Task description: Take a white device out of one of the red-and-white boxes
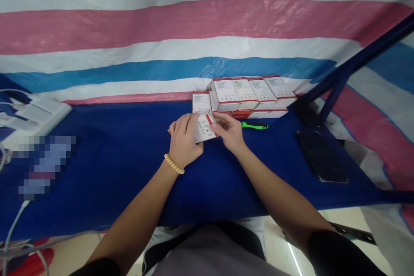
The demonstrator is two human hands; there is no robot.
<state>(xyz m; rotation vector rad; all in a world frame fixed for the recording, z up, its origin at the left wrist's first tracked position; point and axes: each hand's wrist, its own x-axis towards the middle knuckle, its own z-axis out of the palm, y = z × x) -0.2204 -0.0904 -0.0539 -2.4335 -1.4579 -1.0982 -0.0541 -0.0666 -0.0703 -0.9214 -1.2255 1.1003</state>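
Note:
Both hands hold one small white box with red trim (204, 129) above the blue table (113, 159). My left hand (183, 140), with a yellow bead bracelet at the wrist, wraps its fingers round the box's left side. My right hand (228, 131) pinches the box's right edge. Just behind the hands, a row of like white and red boxes (249, 90) stands stacked against the striped tarp, and another single box (201, 102) stands at the row's left end.
A green-handled tool (255, 126) lies right of my right hand. A dark phone (321, 155) lies on the table's right side by a blue metal frame (349, 67). White items and cables (29, 114) sit at the far left.

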